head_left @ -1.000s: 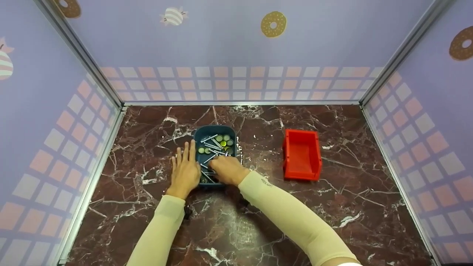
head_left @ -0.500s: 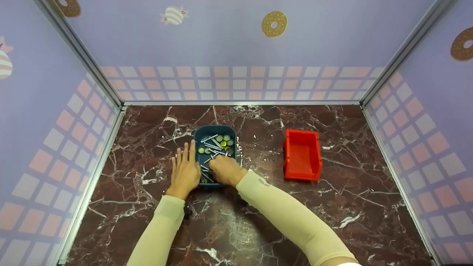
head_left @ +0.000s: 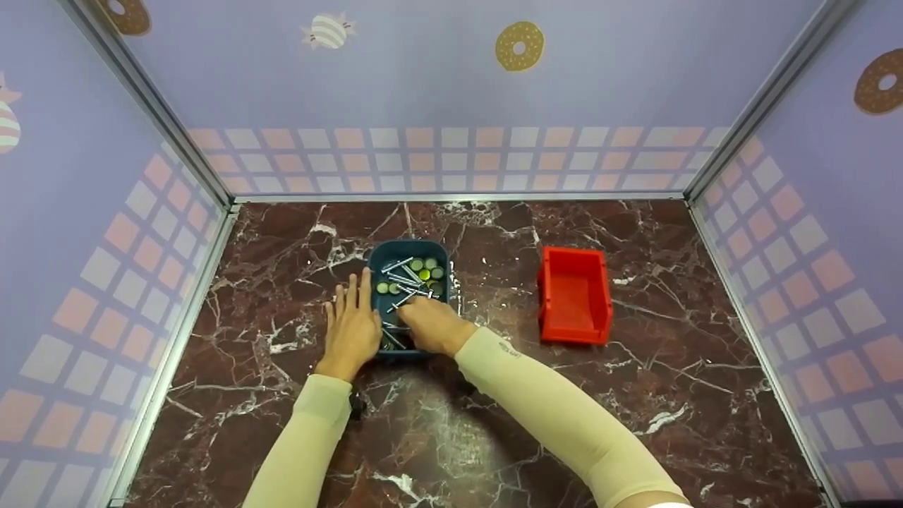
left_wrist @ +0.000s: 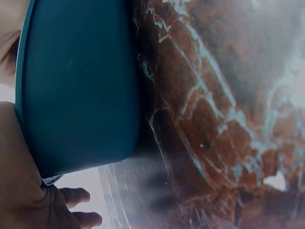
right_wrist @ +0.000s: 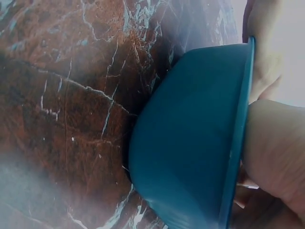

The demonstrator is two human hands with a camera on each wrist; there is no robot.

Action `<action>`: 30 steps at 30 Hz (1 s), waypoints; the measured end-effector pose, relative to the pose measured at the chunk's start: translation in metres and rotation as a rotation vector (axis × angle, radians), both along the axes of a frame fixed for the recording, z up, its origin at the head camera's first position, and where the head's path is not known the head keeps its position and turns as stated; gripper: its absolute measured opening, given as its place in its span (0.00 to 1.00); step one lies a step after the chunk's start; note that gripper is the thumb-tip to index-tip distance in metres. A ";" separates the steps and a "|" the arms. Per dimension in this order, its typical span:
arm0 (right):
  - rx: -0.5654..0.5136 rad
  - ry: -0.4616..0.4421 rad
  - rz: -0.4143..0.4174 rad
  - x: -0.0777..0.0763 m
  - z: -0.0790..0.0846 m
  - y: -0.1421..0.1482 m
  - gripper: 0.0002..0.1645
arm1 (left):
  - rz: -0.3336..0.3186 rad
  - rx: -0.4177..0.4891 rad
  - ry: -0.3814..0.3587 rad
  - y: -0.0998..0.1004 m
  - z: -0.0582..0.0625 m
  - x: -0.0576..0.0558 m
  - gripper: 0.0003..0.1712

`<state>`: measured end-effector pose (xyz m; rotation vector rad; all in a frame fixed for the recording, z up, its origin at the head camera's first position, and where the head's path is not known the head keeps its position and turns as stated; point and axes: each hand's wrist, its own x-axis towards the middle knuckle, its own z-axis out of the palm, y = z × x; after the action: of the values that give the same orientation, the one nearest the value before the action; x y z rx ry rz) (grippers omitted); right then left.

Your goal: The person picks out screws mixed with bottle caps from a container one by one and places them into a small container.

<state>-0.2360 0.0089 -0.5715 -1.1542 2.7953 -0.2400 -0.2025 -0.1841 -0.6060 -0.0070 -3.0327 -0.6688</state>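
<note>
A dark blue tub stands on the marbled table, holding several silver screws and small round discs, some yellow-green and some greyish. My left hand rests along the tub's left rim, fingers straight and pointing away. My right hand reaches down into the tub's near half, knuckles up. Its fingertips are hidden below the hand in the head view and behind the tub's wall in the right wrist view, so I cannot tell what they hold.
A red open-fronted bin stands on the table to the right of the tub. Patterned purple panels with metal edging enclose the table at the back and both sides.
The right hand has shifted slightly inside the tub, and the screws by its fingers lie differently, with fewer showing there. The left hand, tub and red bin keep their places.
</note>
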 end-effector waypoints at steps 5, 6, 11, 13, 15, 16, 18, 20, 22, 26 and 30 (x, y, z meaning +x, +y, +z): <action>-0.046 0.004 0.012 0.000 0.005 0.006 0.12 | 0.003 0.011 -0.003 0.000 0.001 0.000 0.47; -0.060 0.001 0.014 0.000 0.006 0.008 0.12 | 0.003 0.011 -0.004 0.000 0.001 0.000 0.47; -0.141 -0.008 0.022 -0.001 0.013 0.019 0.14 | 0.008 0.005 -0.030 0.000 0.002 0.001 0.48; -0.181 -0.010 0.028 -0.001 0.015 0.024 0.18 | 0.010 0.008 -0.042 0.001 0.003 0.001 0.49; -0.219 -0.010 0.036 -0.001 0.017 0.029 0.23 | 0.010 0.009 -0.048 0.001 0.003 0.001 0.49; -0.237 -0.011 0.040 -0.001 0.017 0.032 0.25 | 0.009 0.009 -0.049 0.001 0.003 0.000 0.49; -0.269 -0.017 0.043 -0.001 0.018 0.037 0.29 | 0.008 0.009 -0.046 0.002 0.003 0.000 0.49; -0.292 -0.021 0.044 -0.001 0.020 0.043 0.31 | 0.009 0.006 -0.044 0.002 0.002 -0.001 0.49; -0.307 -0.033 0.035 0.000 0.021 0.049 0.34 | 0.010 0.004 -0.042 0.002 0.002 -0.001 0.49; -0.319 -0.047 0.020 0.000 0.024 0.061 0.39 | 0.011 0.001 -0.044 0.002 0.001 -0.002 0.48; -0.343 -0.063 0.013 0.000 0.027 0.074 0.44 | 0.022 -0.006 -0.052 0.002 0.001 -0.001 0.49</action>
<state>-0.2362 0.0825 -0.5447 -1.2019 2.7602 -0.7655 -0.2034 -0.1825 -0.6053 0.0436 -3.0799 -0.6685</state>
